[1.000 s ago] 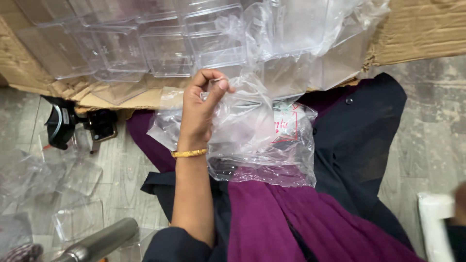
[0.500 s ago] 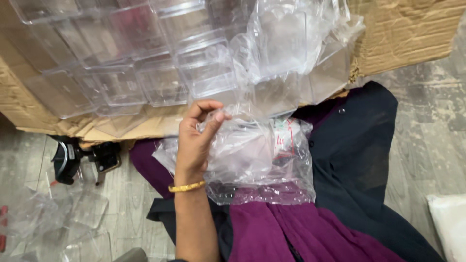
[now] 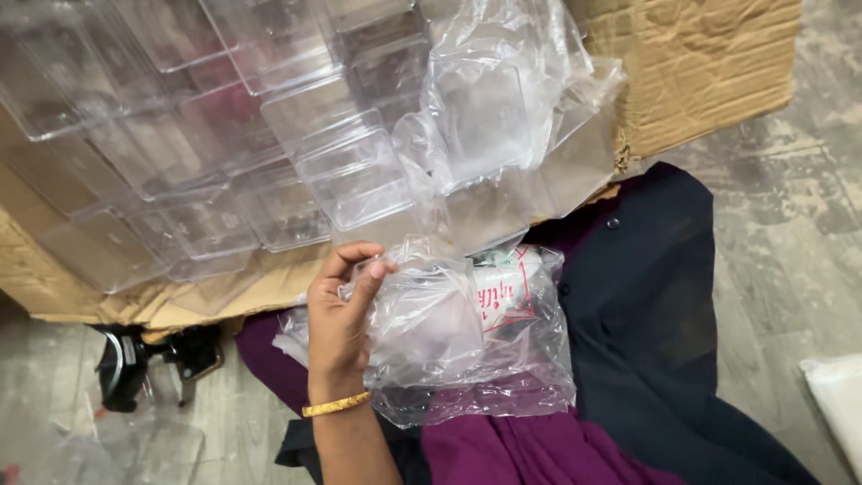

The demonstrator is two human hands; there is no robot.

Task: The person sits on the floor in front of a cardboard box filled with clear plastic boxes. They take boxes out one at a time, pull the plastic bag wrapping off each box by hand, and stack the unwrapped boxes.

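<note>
Clear plastic fills most of the head view: the left hand (image 3: 339,325), with a gold bangle (image 3: 336,405) on its wrist, pinches the crumpled top edge of a plastic bag (image 3: 467,350) between thumb and curled fingers. That bag lies on the person's lap, on purple cloth (image 3: 503,454), with a black garment (image 3: 646,314) just beside it to the right. Red marking shows through the bag's right part, and it looks to hold see-through pieces, though their shape is hard to tell. Above the hand, a cardboard box (image 3: 709,63) lies tipped toward the lap, its flap touching the bag's upper edge. Inside it sit rows of clear plastic containers (image 3: 359,180), some covered by a loose plastic sheet (image 3: 503,99). Lower left, on the grey floor (image 3: 790,251), a black tool (image 3: 135,359) rests under the box's edge, near a few loose clear lids (image 3: 135,440). A white object (image 3: 840,404) shows at the right edge. The right hand is out of sight.
</note>
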